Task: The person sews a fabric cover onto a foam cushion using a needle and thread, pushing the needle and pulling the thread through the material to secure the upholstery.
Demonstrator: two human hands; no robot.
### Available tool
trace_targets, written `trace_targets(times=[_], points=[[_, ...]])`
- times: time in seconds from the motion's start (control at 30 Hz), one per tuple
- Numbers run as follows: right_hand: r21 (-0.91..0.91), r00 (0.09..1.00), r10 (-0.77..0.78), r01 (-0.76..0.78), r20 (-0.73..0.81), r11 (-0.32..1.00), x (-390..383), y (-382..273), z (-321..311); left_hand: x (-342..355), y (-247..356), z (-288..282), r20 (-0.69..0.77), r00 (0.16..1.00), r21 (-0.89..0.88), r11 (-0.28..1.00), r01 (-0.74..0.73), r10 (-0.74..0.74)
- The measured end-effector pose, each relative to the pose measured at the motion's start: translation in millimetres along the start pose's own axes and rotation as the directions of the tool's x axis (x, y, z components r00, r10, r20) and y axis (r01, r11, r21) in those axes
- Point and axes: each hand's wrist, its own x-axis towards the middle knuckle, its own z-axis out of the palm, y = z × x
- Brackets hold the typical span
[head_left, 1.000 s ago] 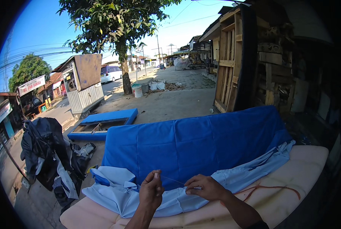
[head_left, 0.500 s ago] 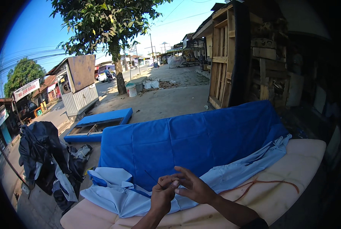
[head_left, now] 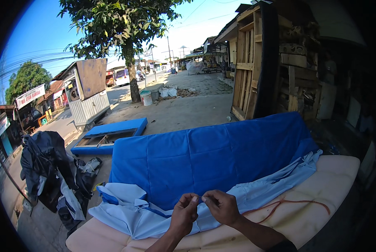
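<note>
My left hand (head_left: 183, 215) and my right hand (head_left: 222, 208) are raised close together over the cushion, both pinched. A thin, dark needle-like piece (head_left: 199, 196) spans the small gap between their fingertips; most of it is hidden in the fingers. Behind the hands stands blue quilted cover fabric (head_left: 213, 157). Its pale blue underside (head_left: 150, 220) lies folded along a cream foam pad (head_left: 331, 176) below my hands. A reddish-orange cord (head_left: 280, 201) lies loosely curved on the foam, right of my right hand.
A blue-covered frame (head_left: 108, 136) lies on the ground ahead to the left. Crumpled black sheeting (head_left: 49, 168) is heaped at left. A tall wooden frame (head_left: 246, 71) stands upright at right. Farther off are a tree (head_left: 131, 80), a bucket (head_left: 146, 98) and a kiosk (head_left: 87, 96).
My right hand has gone from spread fingers to a pinch facing my left fingertips. The needle-like piece, which pointed up left from my left hand, now lies between both hands.
</note>
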Motion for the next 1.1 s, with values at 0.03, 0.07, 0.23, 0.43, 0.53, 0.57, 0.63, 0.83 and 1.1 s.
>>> trace_targets(times=[0.03,0.07,0.23,0.43,0.53,0.57,0.63,0.83,1.1], points=[[-0.001,1.0,0.001,-0.001,-0.001,1.0,2,0,-4,-4,3,11,-0.025,0.998,0.071,0.995,-0.064,0.066],[0.029,0.999,0.02,-0.019,-0.036,0.999,5,-1,-8,-8,5,18,-0.044,0.99,0.144,0.982,-0.125,0.132],[0.132,0.987,-0.021,0.042,-0.157,0.99,11,-11,-24,-14,-2,17,0.222,0.946,0.208,0.936,-0.283,0.237],[0.226,0.984,0.005,0.036,-0.176,0.973,7,-24,-22,-10,-13,11,0.257,0.928,0.331,0.878,-0.346,0.269],[-0.239,0.945,-0.267,0.22,-0.19,0.946,8,-28,-31,-8,-13,10,0.228,0.93,0.303,0.887,-0.348,0.287],[-0.236,0.944,-0.27,0.223,-0.188,0.946,8,-27,-31,-7,-14,10,0.206,0.934,0.302,0.889,-0.345,0.293],[-0.121,0.963,-0.18,0.158,-0.202,0.98,7,-26,-31,-7,-10,9,0.161,0.941,0.31,0.889,-0.336,0.299],[0.362,0.99,0.07,-0.021,-0.122,0.932,7,-8,-22,0,-8,5,0.067,0.987,0.165,0.974,-0.158,0.148],[0.705,0.913,0.321,-0.401,0.253,0.586,-3,-17,-14,-3,-28,6,0.158,0.958,-0.167,0.949,0.266,-0.241]])
